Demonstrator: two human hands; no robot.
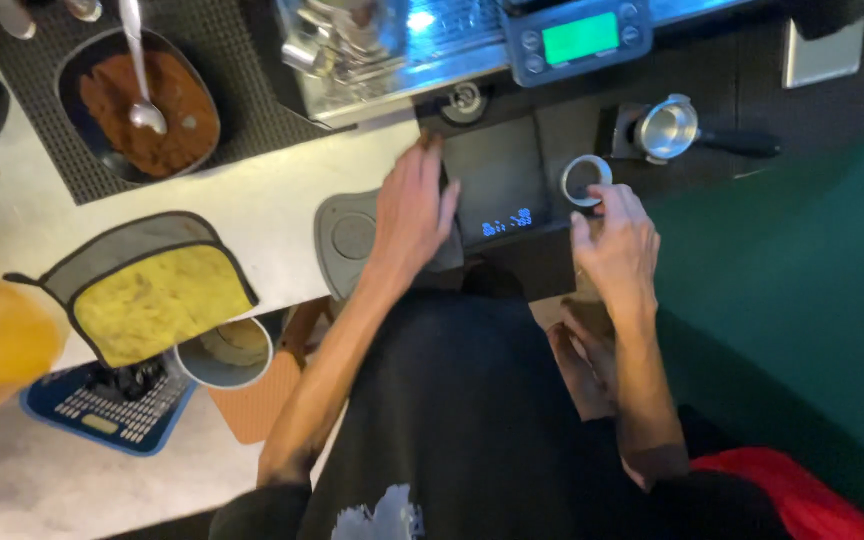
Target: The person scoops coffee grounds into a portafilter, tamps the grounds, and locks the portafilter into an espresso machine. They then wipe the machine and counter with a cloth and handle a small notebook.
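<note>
Head view, looking straight down: the left hand lies flat with fingers spread on the left edge of a black scale with a lit blue display, while the right hand curls loosely beside a small white-rimmed cup at the scale's right edge, fingertips touching its rim, though a firm pinch cannot be confirmed. Behind the cup rests a metal portafilter; farther left on the bench sit a grey mat, a yellow cloth and a dark tray of brown grounds holding a spoon.
</note>
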